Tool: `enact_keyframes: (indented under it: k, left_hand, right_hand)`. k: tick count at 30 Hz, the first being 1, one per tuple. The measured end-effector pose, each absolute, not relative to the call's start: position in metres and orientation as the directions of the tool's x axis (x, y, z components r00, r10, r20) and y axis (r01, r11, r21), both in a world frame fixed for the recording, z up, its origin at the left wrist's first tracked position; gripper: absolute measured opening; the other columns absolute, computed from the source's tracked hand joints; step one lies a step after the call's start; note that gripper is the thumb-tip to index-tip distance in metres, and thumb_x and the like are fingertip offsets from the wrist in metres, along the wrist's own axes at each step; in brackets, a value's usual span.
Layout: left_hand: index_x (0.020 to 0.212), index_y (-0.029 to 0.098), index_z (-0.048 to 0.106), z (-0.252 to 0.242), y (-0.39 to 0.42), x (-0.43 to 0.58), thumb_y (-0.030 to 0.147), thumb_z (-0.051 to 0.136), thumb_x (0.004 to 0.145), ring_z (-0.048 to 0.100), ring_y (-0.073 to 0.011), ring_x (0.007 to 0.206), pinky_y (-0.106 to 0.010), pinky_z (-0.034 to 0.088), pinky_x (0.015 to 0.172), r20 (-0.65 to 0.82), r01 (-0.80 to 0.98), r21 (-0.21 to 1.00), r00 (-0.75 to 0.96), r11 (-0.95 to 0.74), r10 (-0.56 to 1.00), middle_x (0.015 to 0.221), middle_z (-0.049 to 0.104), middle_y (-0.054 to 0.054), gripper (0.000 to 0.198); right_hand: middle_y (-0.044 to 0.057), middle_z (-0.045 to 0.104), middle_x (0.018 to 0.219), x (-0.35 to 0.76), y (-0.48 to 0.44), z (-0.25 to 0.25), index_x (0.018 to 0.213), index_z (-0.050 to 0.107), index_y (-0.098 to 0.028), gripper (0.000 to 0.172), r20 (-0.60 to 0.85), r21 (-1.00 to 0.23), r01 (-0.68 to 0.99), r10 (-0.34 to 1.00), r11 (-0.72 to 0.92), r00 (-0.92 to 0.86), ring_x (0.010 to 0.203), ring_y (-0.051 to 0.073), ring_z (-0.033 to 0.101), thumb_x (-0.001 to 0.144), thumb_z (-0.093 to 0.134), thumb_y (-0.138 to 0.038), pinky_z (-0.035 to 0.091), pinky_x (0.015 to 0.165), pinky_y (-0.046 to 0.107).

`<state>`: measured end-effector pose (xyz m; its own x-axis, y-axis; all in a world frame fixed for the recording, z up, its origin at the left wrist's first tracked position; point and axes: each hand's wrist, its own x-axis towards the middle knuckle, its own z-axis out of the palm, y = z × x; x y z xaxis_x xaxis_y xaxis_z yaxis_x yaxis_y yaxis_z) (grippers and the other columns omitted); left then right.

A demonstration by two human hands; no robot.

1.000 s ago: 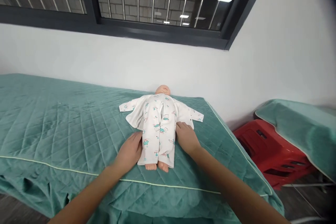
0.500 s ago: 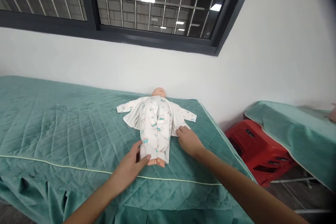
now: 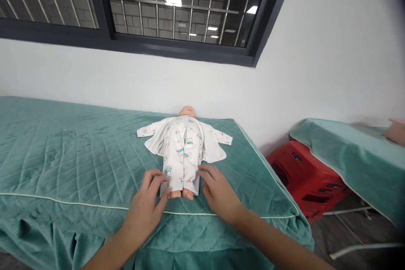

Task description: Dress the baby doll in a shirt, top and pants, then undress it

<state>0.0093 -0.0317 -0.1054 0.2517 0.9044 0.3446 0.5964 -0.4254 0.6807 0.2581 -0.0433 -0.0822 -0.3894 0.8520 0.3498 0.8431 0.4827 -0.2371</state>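
A baby doll lies on its back on the green quilted bed cover, head toward the wall and feet toward me. White printed baby trousers cover its legs and reach up over its chest. Beneath them a white baby jacket lies spread, its sleeves out to both sides. My left hand is beside the left trouser leg near the hem, fingers apart and curved. On the opposite side my right hand has its fingertips at the right trouser leg's edge, fingers curved and parted. Neither hand is gripping anything visible.
A white wall and a dark-framed window with metal bars stand behind the bed. Right of it are a red plastic stool and another green-covered bed, with a pinkish object at its far edge.
My right hand has moved from the jacket's lower edge down to the trouser leg. My left hand has drawn slightly back from the trouser hem, its fingers raised. The view has shifted slightly.
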Motion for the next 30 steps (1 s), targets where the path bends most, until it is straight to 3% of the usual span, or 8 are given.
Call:
enact_keyframes:
  k: [3, 8, 11, 18, 21, 26, 30]
  left_hand:
    - [0.115, 0.025, 0.058, -0.096, -0.042, 0.022, 0.039, 0.052, 0.091, 0.06, -0.0234, 0.102, -0.038, 0.053, 0.085, 0.391, 0.639, 0.548, 0.374, -0.539, 0.841, 0.118, 0.054, -0.01, 0.028]
    - [0.104, 0.024, 0.062, -0.089, -0.035, 0.031, 0.027, 0.047, 0.092, 0.057, -0.0238, 0.094, -0.04, 0.051, 0.08, 0.311, 0.725, 0.357, 0.502, -0.589, 0.807, 0.102, 0.057, -0.007, 0.019]
    - [0.099, 0.023, 0.062, -0.093, -0.032, 0.026, 0.026, 0.043, 0.093, 0.057, -0.0225, 0.094, -0.038, 0.05, 0.081, 0.326, 0.696, 0.403, 0.497, -0.594, 0.804, 0.101, 0.056, -0.007, 0.019]
    - [0.101, 0.022, 0.061, -0.115, -0.035, 0.017, 0.036, 0.048, 0.094, 0.06, -0.0191, 0.093, -0.033, 0.053, 0.083, 0.384, 0.583, 0.638, 0.326, -0.503, 0.864, 0.106, 0.055, -0.007, 0.021]
    - [0.1, 0.022, 0.061, -0.122, -0.036, 0.017, 0.036, 0.048, 0.095, 0.061, -0.0176, 0.09, -0.03, 0.053, 0.08, 0.424, 0.573, 0.643, 0.285, -0.508, 0.859, 0.106, 0.055, -0.007, 0.019]
    - [0.098, 0.02, 0.061, -0.126, -0.037, 0.014, 0.023, 0.05, 0.094, 0.057, -0.0159, 0.087, -0.026, 0.049, 0.073, 0.571, 0.623, 0.446, 0.355, -0.642, 0.741, 0.098, 0.054, -0.006, 0.012]
    - [0.097, 0.019, 0.062, -0.126, -0.036, 0.011, 0.009, 0.045, 0.093, 0.053, -0.0149, 0.079, -0.025, 0.044, 0.068, 0.663, 0.601, 0.232, 0.478, -0.765, 0.576, 0.086, 0.055, -0.004, 0.019]
  right_hand:
    - [0.01, 0.052, 0.137, 0.236, -0.065, -0.073, 0.126, 0.053, -0.02, 0.04, 0.354, -0.29, 0.786, 0.824, 0.546, -0.441, 0.124, 0.025, 0.046, 0.089, 0.045, -0.007, 0.04, 0.103, 0.044]
    - [0.008, 0.056, 0.127, 0.216, -0.074, -0.069, 0.119, 0.055, -0.023, 0.034, 0.272, -0.344, 0.815, 0.88, 0.466, -0.389, 0.113, 0.027, 0.05, 0.086, 0.057, -0.016, 0.046, 0.094, 0.044]
    - [0.007, 0.058, 0.117, 0.215, -0.07, -0.076, 0.113, 0.058, -0.023, 0.026, 0.28, -0.362, 0.833, 0.901, 0.42, -0.332, 0.104, 0.025, 0.052, 0.088, 0.055, -0.016, 0.047, 0.087, 0.041]
    - [0.006, 0.057, 0.104, 0.208, -0.06, -0.087, 0.099, 0.055, -0.021, 0.014, 0.312, -0.476, 0.802, 0.922, 0.361, -0.23, 0.097, 0.022, 0.054, 0.086, 0.057, -0.016, 0.047, 0.082, 0.036]
    - [0.004, 0.057, 0.098, 0.207, -0.056, -0.085, 0.091, 0.052, -0.021, 0.014, 0.29, -0.521, 0.783, 0.933, 0.34, -0.212, 0.091, 0.02, 0.054, 0.083, 0.058, -0.011, 0.046, 0.077, 0.032]
    - [0.002, 0.057, 0.094, 0.211, -0.057, -0.078, 0.091, 0.051, -0.022, 0.011, 0.271, -0.554, 0.751, 0.931, 0.359, -0.244, 0.088, 0.018, 0.054, 0.09, 0.051, -0.011, 0.044, 0.074, 0.029]
    - [0.005, 0.056, 0.099, 0.214, -0.064, -0.078, 0.094, 0.05, -0.02, 0.015, 0.273, -0.454, 0.796, 0.913, 0.4, -0.302, 0.089, 0.018, 0.052, 0.091, 0.047, -0.006, 0.044, 0.075, 0.029]
